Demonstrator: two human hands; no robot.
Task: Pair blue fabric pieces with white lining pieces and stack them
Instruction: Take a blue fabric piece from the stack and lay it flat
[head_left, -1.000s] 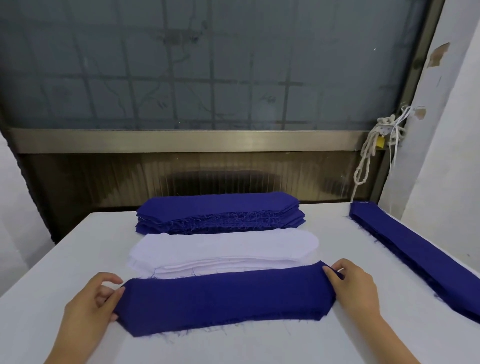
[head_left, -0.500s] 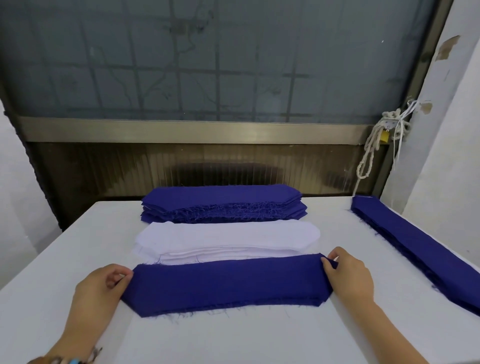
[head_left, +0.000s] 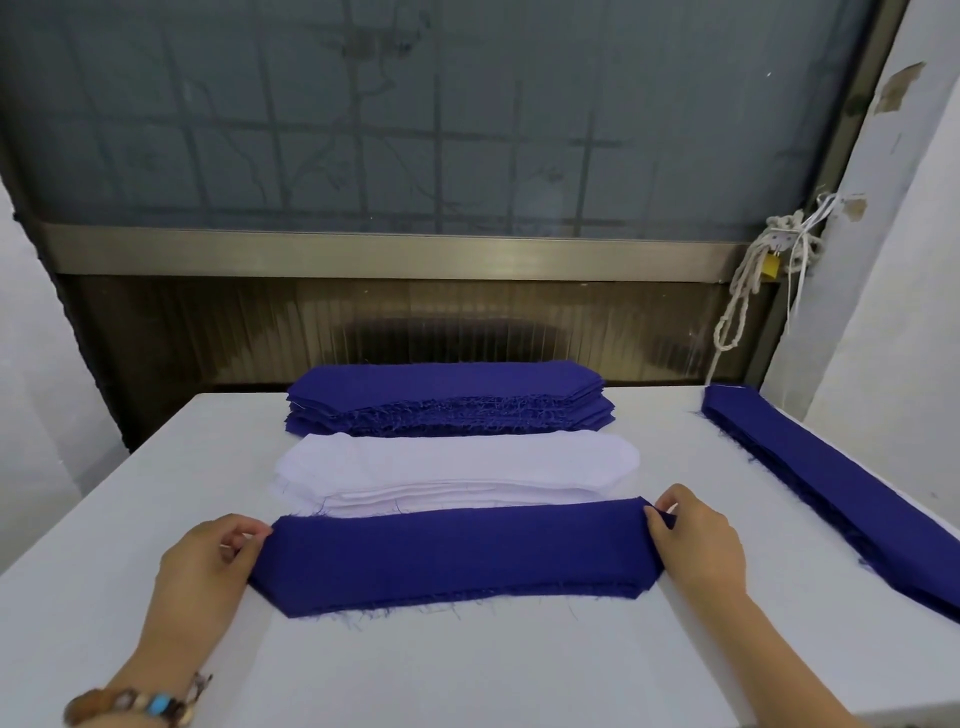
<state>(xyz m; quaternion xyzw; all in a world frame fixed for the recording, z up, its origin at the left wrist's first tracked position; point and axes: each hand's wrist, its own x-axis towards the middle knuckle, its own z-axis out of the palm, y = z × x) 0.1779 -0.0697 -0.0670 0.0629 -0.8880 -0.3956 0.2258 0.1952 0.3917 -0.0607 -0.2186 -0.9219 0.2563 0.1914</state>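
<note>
A white desk (head_left: 467, 670) fills the lower view. On it, the white lining stack (head_left: 452, 467) lies crosswise, and everything else is placed here from it. Behind the stack, just beside its far edge, sits a thick pile of blue fabric pieces (head_left: 447, 397) with frayed edges. Well to the right of the stack, a long blue pile (head_left: 841, 499) runs along the desk's right side at a slant. Beyond the desk, further behind the stack, a dark ribbed panel (head_left: 260, 332) rises to a metal sill (head_left: 389, 254) under a frosted window (head_left: 415, 130) with a faint grid showing through. Up and to the right of the stack, a white rope (head_left: 740, 296) and a yellow padlock (head_left: 770, 266) hang by the window frame next to a pale wall (head_left: 893, 291).

In front of the stack, on the person's side and parallel to it, lies a single blue piece (head_left: 452, 556), flat on the desk, its far edge touching or slightly overlapping the lining's near edge. The left grip (head_left: 208, 566) is clamped on the piece's left end, fingers curled at its edge. The right grip (head_left: 696, 545) pinches the right end, thumb on top of the cloth. The piece spans the whole gap between the two grips. A beaded bracelet (head_left: 135, 701) circles the left wrist.
</note>
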